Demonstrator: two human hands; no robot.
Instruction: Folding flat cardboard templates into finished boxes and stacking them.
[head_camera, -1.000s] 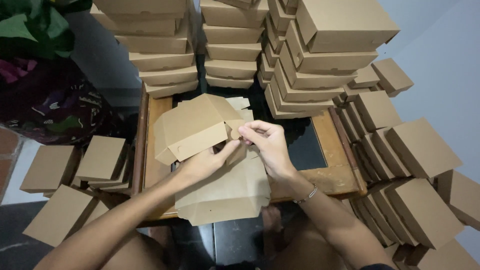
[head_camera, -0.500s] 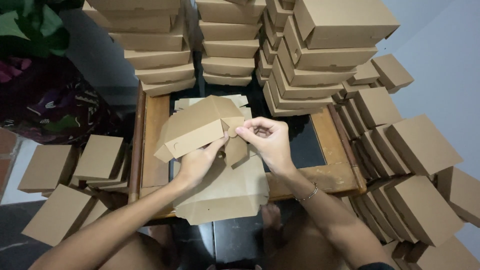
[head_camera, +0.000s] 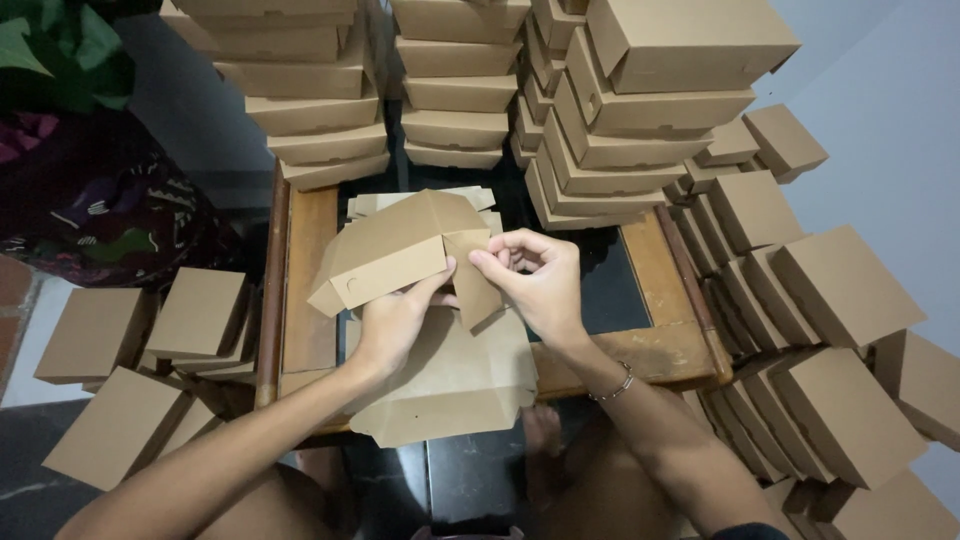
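Observation:
A half-folded brown cardboard box (head_camera: 390, 250) is held up over a low wooden-framed table (head_camera: 305, 260). My left hand (head_camera: 400, 315) grips it from below, thumb on its side flap. My right hand (head_camera: 535, 280) pinches the edge of that flap (head_camera: 470, 275) between thumb and forefinger. A bracelet sits on my right wrist. Under the hands lies a stack of flat, unfolded box blanks (head_camera: 450, 390) that hangs over the table's near edge.
Tall stacks of folded brown boxes stand behind the table (head_camera: 320, 100) and at the back right (head_camera: 640, 110). More finished boxes lie along the right (head_camera: 840, 290) and on the floor at left (head_camera: 190, 315). A green plant and patterned cloth (head_camera: 90, 200) are at far left.
The box has been turned slightly and lifted; my right hand has shifted from its corner onto the side flap. My left hand stays beneath the box.

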